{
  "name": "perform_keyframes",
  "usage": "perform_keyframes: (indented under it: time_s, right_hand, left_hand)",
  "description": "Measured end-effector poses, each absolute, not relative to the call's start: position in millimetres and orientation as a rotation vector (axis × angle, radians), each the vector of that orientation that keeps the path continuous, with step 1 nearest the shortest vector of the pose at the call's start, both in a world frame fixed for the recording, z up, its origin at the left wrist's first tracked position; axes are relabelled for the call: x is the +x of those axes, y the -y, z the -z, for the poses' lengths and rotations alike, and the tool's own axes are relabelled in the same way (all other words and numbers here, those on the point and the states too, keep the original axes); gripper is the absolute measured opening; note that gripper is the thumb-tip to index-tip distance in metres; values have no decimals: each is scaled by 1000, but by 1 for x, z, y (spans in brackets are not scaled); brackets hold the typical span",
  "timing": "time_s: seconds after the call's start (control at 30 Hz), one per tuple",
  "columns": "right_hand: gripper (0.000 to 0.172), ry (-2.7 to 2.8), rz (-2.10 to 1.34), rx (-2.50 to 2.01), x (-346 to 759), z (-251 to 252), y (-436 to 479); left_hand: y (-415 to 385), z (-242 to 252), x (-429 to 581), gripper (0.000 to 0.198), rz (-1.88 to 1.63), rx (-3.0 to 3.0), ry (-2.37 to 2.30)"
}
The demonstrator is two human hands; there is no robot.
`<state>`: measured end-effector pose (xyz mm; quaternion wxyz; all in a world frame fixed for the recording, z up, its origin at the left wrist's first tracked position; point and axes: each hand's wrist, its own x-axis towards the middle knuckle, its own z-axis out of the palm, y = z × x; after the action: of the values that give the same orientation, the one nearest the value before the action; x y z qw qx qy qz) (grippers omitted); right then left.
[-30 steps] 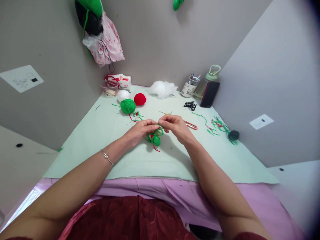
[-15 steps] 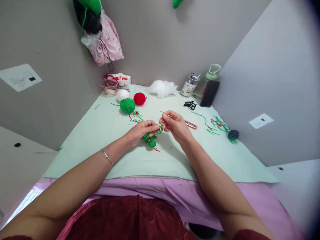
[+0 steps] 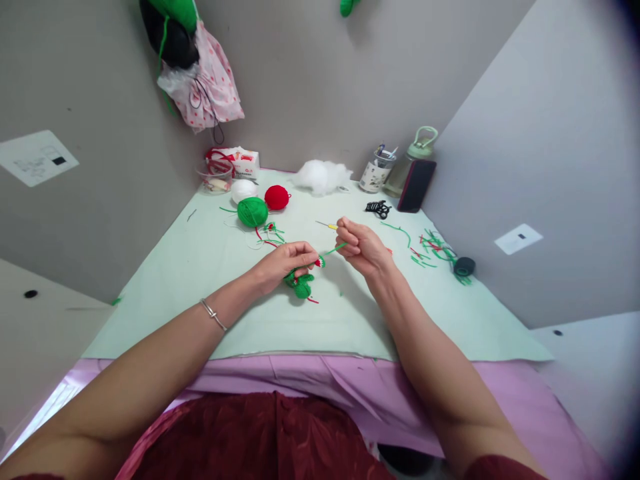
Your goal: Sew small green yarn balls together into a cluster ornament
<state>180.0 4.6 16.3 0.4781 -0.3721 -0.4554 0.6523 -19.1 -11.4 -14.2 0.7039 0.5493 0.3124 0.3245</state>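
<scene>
Pinched in my left hand (image 3: 286,263) is a small green crochet piece (image 3: 302,285) with a red and white part (image 3: 320,262) at the fingertips. A red yarn end trails below it onto the table. My right hand (image 3: 361,245), to the right and slightly higher, is closed around a thin crochet hook (image 3: 331,227) with a yellow handle, its metal tip pointing left. The same hand grips a green yarn strand (image 3: 334,250), which runs taut to the piece in my left hand. Part of the piece is hidden by my left fingers.
Behind my hands lie green (image 3: 253,212), red (image 3: 277,197) and white (image 3: 245,191) yarn balls, and white stuffing (image 3: 323,177). Black scissors (image 3: 379,209), a pen cup (image 3: 377,172), a bottle (image 3: 400,175) and a phone (image 3: 417,186) are back right. Yarn scraps (image 3: 435,247) and a black tape roll (image 3: 464,267) lie right.
My right hand has moved right, away from the left, drawing the green strand out straight. The hook's yellow handle now shows. My left hand keeps its hold on the crochet piece.
</scene>
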Motion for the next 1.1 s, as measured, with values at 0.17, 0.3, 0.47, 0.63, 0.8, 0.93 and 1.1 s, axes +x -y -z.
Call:
perform_keyframes:
  time_s: [0.17,0.3,0.47,0.63,0.8,0.93,1.1]
  right_hand:
    - [32,1081,-1589,-841,186,-15,-6]
    - [28,1111,-1584,-823,182,-15,-4]
    - [29,996,-1311,-875,190,-18,-11]
    - [28,1047,-1247,-894,191,-21,-11]
    - [19,1369,-1016,-1009,177,-22,4]
    - [12,1639,-796,-1051,170,-23,13]
    - [12,1809,-712,-1081,170,-22,18]
  left_hand:
    - [10,16,-21,31,-724,1196,-712]
    - [9,13,-22,34,-760,1197,-750]
    - [8,15,-22,33,-778,1205,-778]
    - [4,16,-24,33,-862,1232,-825]
    - [1,14,-27,30,-1019,1244,-837]
    - [0,13,-29,28,-1092,1241,-840]
    - [-1,11,-31,27,-1127,1238,-872]
